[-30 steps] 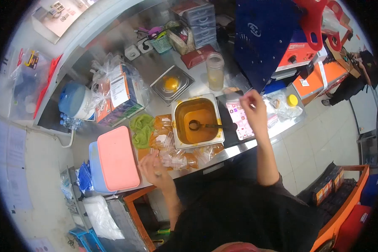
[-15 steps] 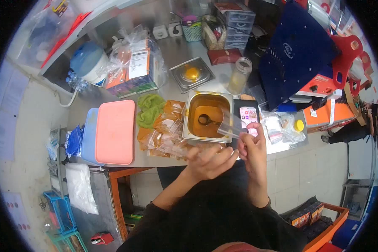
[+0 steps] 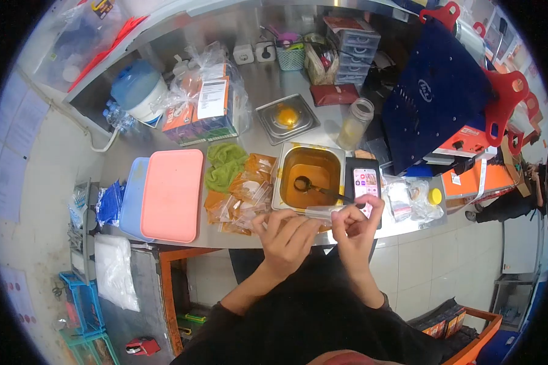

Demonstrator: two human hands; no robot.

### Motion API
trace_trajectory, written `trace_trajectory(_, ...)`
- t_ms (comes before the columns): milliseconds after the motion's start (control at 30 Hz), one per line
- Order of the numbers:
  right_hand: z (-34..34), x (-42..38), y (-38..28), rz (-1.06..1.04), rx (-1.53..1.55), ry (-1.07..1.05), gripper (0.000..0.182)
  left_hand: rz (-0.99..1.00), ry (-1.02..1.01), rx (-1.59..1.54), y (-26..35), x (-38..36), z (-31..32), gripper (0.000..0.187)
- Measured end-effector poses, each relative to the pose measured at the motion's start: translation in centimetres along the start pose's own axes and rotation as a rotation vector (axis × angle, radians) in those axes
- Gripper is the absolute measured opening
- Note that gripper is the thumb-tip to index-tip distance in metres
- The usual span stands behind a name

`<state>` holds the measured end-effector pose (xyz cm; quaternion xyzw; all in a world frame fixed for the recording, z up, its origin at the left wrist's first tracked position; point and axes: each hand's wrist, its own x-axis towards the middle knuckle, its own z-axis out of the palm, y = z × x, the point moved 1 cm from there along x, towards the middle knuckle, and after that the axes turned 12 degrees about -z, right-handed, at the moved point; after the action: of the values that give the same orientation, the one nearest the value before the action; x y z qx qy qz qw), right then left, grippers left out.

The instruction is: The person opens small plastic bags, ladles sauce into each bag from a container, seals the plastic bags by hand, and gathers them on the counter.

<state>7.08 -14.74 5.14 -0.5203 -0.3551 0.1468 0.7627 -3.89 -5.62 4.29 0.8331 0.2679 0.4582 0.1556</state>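
Close to the body, the left hand (image 3: 284, 234) and the right hand (image 3: 354, 222) meet at the front edge of the desk (image 3: 259, 85), each grip pinching one end of a small clear plastic bag (image 3: 326, 211) so that it is held flat and level between them, just in front of the steel pan of orange sauce (image 3: 309, 177). That pan stands right behind the bag with a ladle (image 3: 313, 187) resting in it, handle toward the right hand. Filled sauce packets (image 3: 240, 198) lie heaped to its left beside the pink-lidded box (image 3: 172, 194), a phone (image 3: 365, 182) lies to its right, and a jar (image 3: 354, 123) stands farther back.
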Motion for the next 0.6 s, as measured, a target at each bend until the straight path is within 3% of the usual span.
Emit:
trace_trajectory(33,0.2,0.2,0.3,-0.008,0.003,-0.006,0.046,-0.104,-0.023,-0.099,-0.1,0.1,0.1,0.023)
trace_trajectory(100,0.7,0.5,0.5,-0.327,-0.292,-0.159,0.04,-0.166,-0.069,-0.202,-0.1,0.5,-0.1,0.023)
trace_trajectory(133,0.6,0.4,0.7,-0.337,-0.288,-0.164,0.04,-0.231,-0.125,-0.307,-0.2,0.7,0.0,0.023)
trace_trajectory(200,0.0,-0.3,1.2,-0.052,-0.057,-0.185,0.028,-0.251,-0.172,-0.36,-0.4,0.9,-0.2,0.022)
trace_trajectory(333,-2.3,0.4,1.0,0.089,-0.08,-0.286,0.019,-0.341,-0.316,-0.526,-0.6,0.9,-0.9,0.018)
trace_trajectory(567,0.7,-0.5,0.9,-0.002,-0.133,-0.118,0.015,-0.428,-0.255,-0.556,0.0,0.1,0.4,0.012)
trace_trajectory(600,1.0,-0.6,0.8,-0.017,-0.182,-0.075,0.013,-0.413,-0.158,-0.439,0.2,-0.5,1.0,0.016)
